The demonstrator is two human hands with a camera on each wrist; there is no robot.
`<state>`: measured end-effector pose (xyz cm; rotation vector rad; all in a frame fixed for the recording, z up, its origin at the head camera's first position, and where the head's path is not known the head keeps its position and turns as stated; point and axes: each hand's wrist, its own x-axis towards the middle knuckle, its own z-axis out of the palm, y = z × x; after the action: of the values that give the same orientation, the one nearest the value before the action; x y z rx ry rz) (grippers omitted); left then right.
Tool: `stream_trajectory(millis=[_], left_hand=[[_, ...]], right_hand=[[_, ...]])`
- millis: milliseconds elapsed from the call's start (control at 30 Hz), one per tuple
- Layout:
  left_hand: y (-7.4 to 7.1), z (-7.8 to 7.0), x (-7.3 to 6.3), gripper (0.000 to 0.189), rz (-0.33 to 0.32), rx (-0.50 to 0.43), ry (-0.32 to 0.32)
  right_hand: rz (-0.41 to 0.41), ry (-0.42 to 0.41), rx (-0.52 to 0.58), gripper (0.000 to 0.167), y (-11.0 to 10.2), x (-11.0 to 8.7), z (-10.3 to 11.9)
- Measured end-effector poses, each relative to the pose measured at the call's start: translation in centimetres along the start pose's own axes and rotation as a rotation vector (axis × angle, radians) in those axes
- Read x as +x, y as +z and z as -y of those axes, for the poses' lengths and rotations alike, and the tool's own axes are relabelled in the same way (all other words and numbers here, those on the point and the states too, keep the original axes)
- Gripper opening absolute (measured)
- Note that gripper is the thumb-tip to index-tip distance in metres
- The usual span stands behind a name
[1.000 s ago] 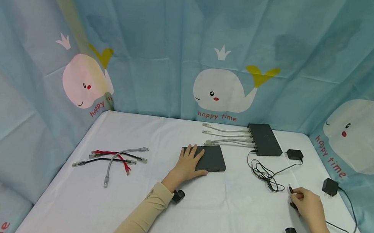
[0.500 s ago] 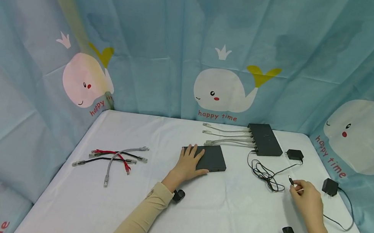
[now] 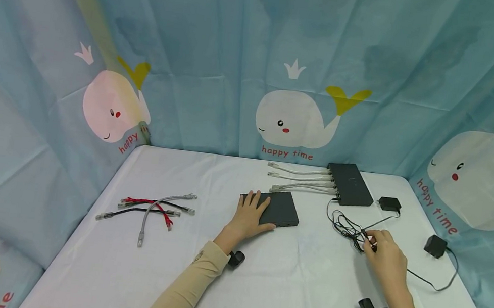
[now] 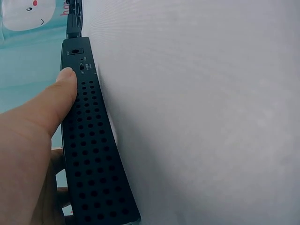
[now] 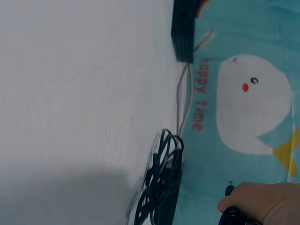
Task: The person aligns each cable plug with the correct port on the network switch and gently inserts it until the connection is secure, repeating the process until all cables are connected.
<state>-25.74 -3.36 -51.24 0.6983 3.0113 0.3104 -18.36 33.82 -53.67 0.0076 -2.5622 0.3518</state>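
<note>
A flat black network switch (image 3: 283, 211) lies on the white table. My left hand (image 3: 248, 220) rests on its left end with fingers spread over the top. In the left wrist view, the thumb (image 4: 65, 89) lies along the upper edge of the perforated side, below a round power socket (image 4: 75, 51). Over to the right, my right hand (image 3: 386, 259) pinches the black barrel plug (image 5: 229, 187) of a power cord; its metal tip sticks out past the fingers. That cord (image 3: 435, 287) runs back to a black power adapter (image 3: 435, 246) near the right edge.
Behind, a second black network switch (image 3: 350, 185) has several grey network cables (image 3: 301, 178) plugged in. Its coiled power cord (image 3: 348, 231) lies beside my right fingertips and leads to another adapter (image 3: 389, 204). Short black, red and grey network cables (image 3: 147, 207) lie at left.
My right hand has moved left and slightly forward with the plug, up to the coiled cord, drawing its own cord along. The left hand and the switch under it have stayed put.
</note>
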Motion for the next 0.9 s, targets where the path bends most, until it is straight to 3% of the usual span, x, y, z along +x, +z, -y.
stream_trajectory(millis=[100,267,300,533,900], left_hand=[[0.8,0.4,0.3,0.088,-0.032,-0.014,0.018],[0.6,0.3,0.2,0.086,-0.034,0.003,0.017],[-0.1,-0.1,-0.1,0.084,-0.010,-0.001,0.001],[0.0,-0.1,0.1,0.083,-0.006,0.057,-0.006],[0.0,-0.1,0.0,0.083,-0.014,0.043,0.003]], right_hand=[[0.003,-0.025,0.012,0.015,-1.5,0.1,2.4],[0.014,-0.078,0.064,0.015,-3.6,0.5,5.8],[0.023,-0.089,0.058,0.014,-3.7,0.5,6.2],[0.067,-0.167,0.026,0.015,-3.3,0.6,7.4],[0.053,-0.323,-0.061,0.014,-1.6,0.6,9.2]])
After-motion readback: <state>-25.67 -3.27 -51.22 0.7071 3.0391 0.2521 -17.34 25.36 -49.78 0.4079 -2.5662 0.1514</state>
